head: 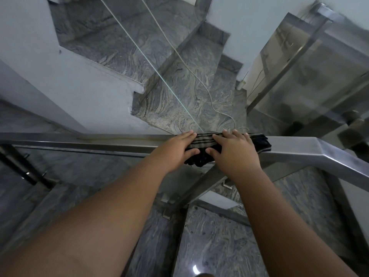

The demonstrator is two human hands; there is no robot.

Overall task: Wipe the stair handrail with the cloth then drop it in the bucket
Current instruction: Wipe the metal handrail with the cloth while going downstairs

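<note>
A dark cloth (257,143) with pale stripes is draped over the flat steel handrail (79,139), which runs across the view and bends down at the right. My left hand (175,150) presses on the cloth's left part, fingers curled over the rail's far edge. My right hand (233,150) lies flat on the cloth beside it, thumb toward the left hand. A bunched dark end of the cloth hangs below the rail between my hands. No bucket is in view.
Glass panels (309,76) sit under the rails. Grey marble steps (179,92) wind down beyond the rail, with a thin white cord (211,100) lying on them. White walls stand left and far right. Marble floor (219,246) lies below my arms.
</note>
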